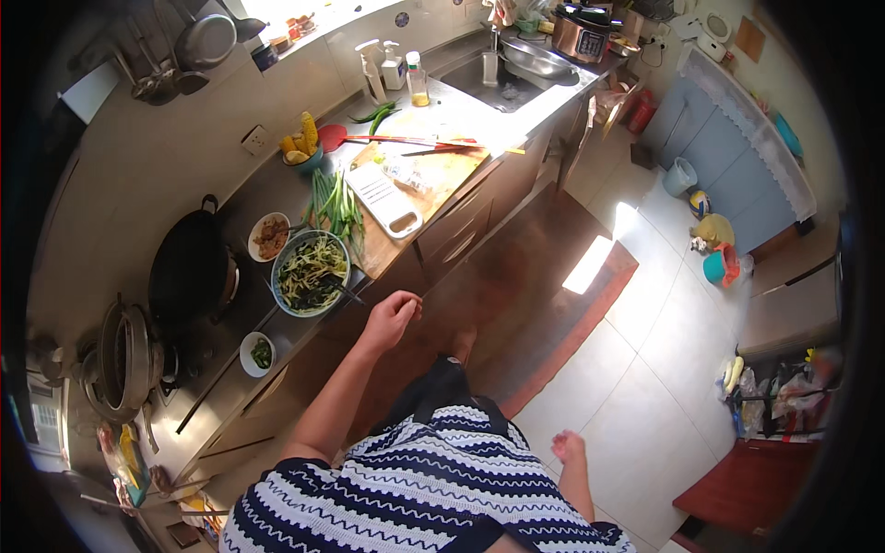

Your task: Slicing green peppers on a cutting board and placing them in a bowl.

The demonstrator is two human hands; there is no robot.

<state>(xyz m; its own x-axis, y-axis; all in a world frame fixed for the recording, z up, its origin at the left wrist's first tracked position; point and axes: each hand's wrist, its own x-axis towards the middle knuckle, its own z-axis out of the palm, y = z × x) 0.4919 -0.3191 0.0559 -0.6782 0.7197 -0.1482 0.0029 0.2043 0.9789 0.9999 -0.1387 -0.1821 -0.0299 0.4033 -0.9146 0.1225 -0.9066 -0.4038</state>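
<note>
My left hand [395,319] hangs loosely curled just off the counter edge, near a patterned bowl of shredded vegetables [311,273] with a utensil in it; nothing shows in its fingers. Away from the counter, over the floor tiles, my right hand [569,447] is small and blurred, with nothing visible in it. Behind the bowl, green onions [339,207] lie beside a white grater [382,197] on the wooden cutting board [460,166]. A small bowl of brownish food [269,237] touches the big bowl's area, and a white bowl of chopped greens [258,354] stands nearer the edge.
A black wok [190,266] sits on the stove, with stacked pots [124,356] beside it. Corn [308,131] fills a blue bowl; green chilies [377,117] lie near bottles. Farther along are the sink [487,83] and a pressure cooker [583,38]. A brown mat [511,276] covers the floor.
</note>
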